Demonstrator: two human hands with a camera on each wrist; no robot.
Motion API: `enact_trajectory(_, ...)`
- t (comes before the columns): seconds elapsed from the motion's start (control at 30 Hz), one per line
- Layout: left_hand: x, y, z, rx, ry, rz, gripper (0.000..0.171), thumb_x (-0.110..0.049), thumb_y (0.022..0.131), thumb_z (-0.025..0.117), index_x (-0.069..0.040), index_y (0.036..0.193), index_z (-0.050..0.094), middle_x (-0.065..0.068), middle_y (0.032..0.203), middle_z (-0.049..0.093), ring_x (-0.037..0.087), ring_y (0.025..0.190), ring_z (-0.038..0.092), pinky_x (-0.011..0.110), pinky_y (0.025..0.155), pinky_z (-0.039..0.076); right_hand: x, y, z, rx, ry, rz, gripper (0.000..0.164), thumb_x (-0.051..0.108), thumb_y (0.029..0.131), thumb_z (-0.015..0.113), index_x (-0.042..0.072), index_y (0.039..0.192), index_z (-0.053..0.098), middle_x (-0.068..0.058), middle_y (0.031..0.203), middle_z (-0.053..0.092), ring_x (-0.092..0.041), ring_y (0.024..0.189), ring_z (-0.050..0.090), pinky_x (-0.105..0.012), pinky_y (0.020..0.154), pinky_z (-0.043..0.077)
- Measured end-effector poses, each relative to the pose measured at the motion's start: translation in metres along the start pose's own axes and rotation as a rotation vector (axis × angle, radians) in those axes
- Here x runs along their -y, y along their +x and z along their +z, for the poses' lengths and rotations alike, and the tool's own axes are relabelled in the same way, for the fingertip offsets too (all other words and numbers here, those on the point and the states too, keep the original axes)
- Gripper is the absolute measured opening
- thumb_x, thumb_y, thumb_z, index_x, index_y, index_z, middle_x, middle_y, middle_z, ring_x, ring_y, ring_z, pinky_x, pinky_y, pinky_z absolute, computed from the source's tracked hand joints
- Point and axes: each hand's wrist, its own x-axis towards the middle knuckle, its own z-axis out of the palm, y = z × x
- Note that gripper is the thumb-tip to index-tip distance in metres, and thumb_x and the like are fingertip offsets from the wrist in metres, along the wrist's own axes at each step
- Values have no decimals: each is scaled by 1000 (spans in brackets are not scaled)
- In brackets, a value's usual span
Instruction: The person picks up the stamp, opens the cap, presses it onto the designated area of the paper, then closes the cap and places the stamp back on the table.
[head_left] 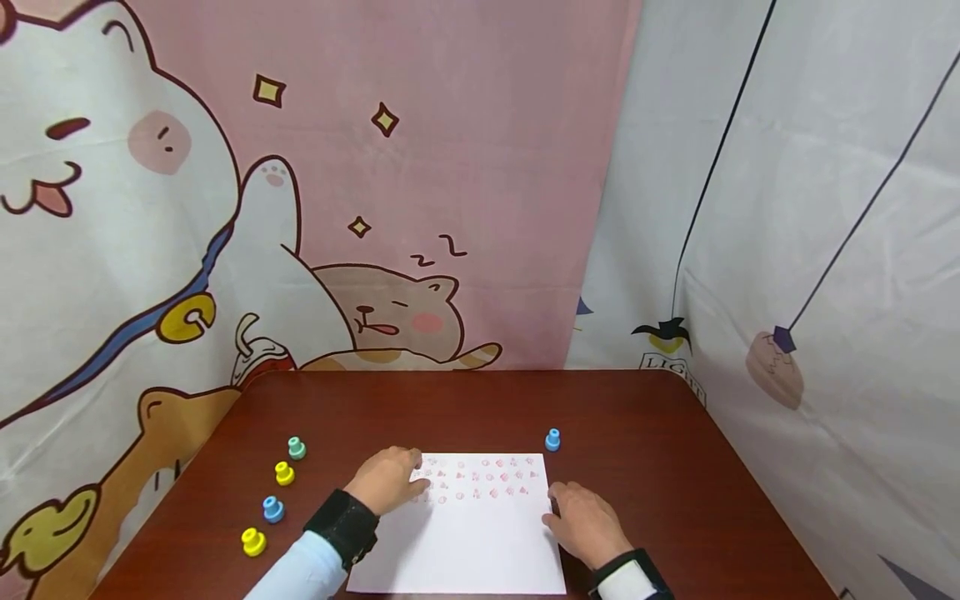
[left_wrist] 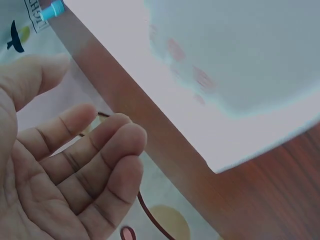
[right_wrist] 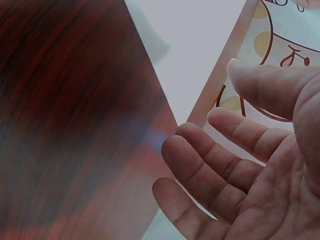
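Note:
A white sheet of paper (head_left: 480, 550) lies on the table with rows of small pink-red prints (head_left: 491, 477) across its upper part. Over the sheet's upper left side is my left hand (head_left: 386, 481), its fingers loosely bent and nothing in its grasp. My right hand (head_left: 588, 522) is beside the right edge of the paper, fingers relaxed and slightly spread, also holding nothing. Both wrist views show gaps between thumb and fingers; whether any fingertip touches the paper I cannot tell. Just beyond the sheet's top right corner stands a small blue stamp (head_left: 552, 440).
Along the left of the brown table (head_left: 675, 467) stand several small stamps: a green stamp (head_left: 297, 448), a yellow stamp (head_left: 284, 473), a blue stamp (head_left: 273, 509) and another yellow stamp (head_left: 253, 542). A cartoon-printed cloth (head_left: 487, 167) hangs behind the table.

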Motion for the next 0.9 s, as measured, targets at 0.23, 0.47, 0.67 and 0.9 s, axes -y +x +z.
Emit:
enact_trajectory(0.23,-29,29,11,-16,-3,77,28,-29,84,79,-6,96,69,5,86,68,23,81,63,38,75,54,-11,-3,-1,-52,11,-29,29,21,81,80,5,102,68,-8,90,64,-25,80,60,-50,79,51)
enact_trajectory(0.47,-57,58,18,1,31,113,28,-28,85,79,-6,99,70,6,89,70,24,84,65,37,78,55,-12,-5,-2,-23,26,7,31,20,82,80,5,105,68,-10,93,64,-26,82,60,-52,82,52)
enact_trajectory(0.67,-81,79,26,16,72,155,27,-29,87,77,-7,101,70,5,92,71,22,88,66,34,79,55,-15,-8,-1,-12,31,24,30,19,82,80,4,105,68,-9,90,62,-25,81,59,-51,82,51)
enact_trajectory(0.9,-109,106,30,26,79,171,32,-31,89,76,-9,111,69,4,98,70,20,91,65,32,81,55,-17,-9,-1,-30,34,6,29,20,82,80,5,103,67,-8,89,63,-25,81,61,-51,80,52)
